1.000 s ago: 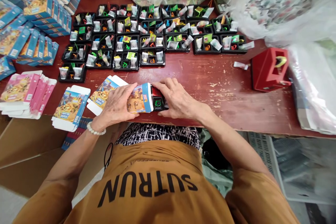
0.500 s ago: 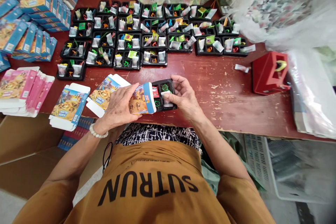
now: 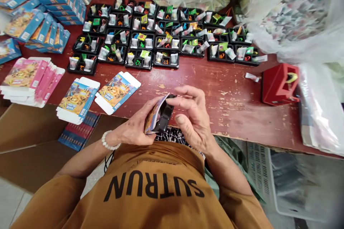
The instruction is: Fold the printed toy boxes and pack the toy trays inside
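hands first: how do they stand?

the left hand (image 3: 138,125) is clamped round the box (image 3: 150,123), its open end tilted toward the right hand (image 3: 195,121). that right hand has thumb and fingers spread; whether a fingertip touches the tray (image 3: 163,125), i can't tell.

and the tray?

at the box's open end, tilted, over the near edge of the table (image 3: 228,89). how deep it sits is hidden.

how would you handle it?

a light left grip should leave the mouth wide. i'd line the tray up square and press its end evenly; a crooked push could crease the card, and more tilt might spill what it carries.

anything in the way?

2 flat boxes (image 3: 118,91) lie to the left; the nearer might get nudged by the left arm. filled trays (image 3: 138,58) stand in rows beyond. a sachet (image 3: 252,77) lies beside the red dispenser (image 3: 276,82), well apart.
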Demonstrator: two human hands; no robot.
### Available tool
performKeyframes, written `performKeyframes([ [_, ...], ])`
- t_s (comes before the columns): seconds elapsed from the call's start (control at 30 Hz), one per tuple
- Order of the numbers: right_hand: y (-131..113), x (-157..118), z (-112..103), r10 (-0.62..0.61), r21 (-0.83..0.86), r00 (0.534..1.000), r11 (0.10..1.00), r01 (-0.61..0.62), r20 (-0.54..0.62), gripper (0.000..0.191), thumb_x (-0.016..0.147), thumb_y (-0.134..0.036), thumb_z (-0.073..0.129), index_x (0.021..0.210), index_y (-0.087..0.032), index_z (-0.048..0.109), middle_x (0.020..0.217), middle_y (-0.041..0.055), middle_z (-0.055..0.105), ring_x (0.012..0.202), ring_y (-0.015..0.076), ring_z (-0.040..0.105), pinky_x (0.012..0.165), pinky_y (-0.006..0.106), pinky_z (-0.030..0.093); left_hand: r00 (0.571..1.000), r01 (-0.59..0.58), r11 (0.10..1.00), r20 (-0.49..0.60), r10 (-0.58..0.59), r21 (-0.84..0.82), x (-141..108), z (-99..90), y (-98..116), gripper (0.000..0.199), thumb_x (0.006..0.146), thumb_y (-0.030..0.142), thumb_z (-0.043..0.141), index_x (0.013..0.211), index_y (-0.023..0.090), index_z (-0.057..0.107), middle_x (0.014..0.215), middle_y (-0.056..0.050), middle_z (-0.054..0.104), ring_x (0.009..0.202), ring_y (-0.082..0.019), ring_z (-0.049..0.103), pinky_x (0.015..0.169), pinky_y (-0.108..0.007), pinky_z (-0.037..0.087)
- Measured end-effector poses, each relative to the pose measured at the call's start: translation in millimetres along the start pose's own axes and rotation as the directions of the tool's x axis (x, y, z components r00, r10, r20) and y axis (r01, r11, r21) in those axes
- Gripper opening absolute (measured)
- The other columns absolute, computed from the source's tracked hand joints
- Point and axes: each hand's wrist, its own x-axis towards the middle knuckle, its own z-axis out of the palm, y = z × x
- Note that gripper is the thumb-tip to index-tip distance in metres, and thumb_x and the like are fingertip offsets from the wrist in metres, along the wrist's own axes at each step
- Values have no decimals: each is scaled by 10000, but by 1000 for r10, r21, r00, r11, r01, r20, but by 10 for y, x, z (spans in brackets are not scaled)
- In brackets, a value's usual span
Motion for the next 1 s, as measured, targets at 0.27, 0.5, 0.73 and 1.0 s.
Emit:
performKeyframes([
  [0.27, -26, -141, 185, -145, -146, 952, 971, 189, 268, 459, 1019, -596, 575, 1448, -433, 558, 1245, 41, 708, 1153, 363, 581, 1029, 617, 394, 965, 256, 945, 115, -236, -205, -202, 42, -80, 286, 678, 284, 608, 936, 264, 729, 807, -17, 705, 888, -291, 701, 909, -469, 631],
  [0.5, -87, -96, 238, -117, -225, 969, 960, 167, 218, 477, 1004, -648, 567, 1396, -380, 602, 1290, 70, 694, 1113, 364, 586, 1011, 615, 384, 943, 330, 887, 165, -290, -324, -261, 11, -92, 280, 717, 276, 645, 985, 249, 722, 817, -2, 724, 750, -226, 672, 716, -394, 630],
  [0.73, -115, -83, 304, -77, -244, 916, 952, 185, 394, 303, 1023, -535, 597, 1274, -380, 671, 1178, 40, 741, 1077, 347, 601, 1064, 653, 359, 950, 293, 846, 37, -309, -446, -233, 84, -162, 521, 792, 408, 859, 1256, 226, 709, 1211, -87, 779, 1171, -331, 726, 1021, -461, 616],
  [1.0, 178, -380, 505, 312, 356, 950, 889, -288, -12, 530, 934, -506, 746, 1369, -363, 479, 1356, 98, 606, 1194, 305, 645, 951, 509, 590, 863, 193, 801, -291, -413, -567, -413, 314, -312, 901, 821, 508, 869, 1517, 274, 347, 1452, -149, 649, 1269, -324, 707, 1030, -464, 633],
])
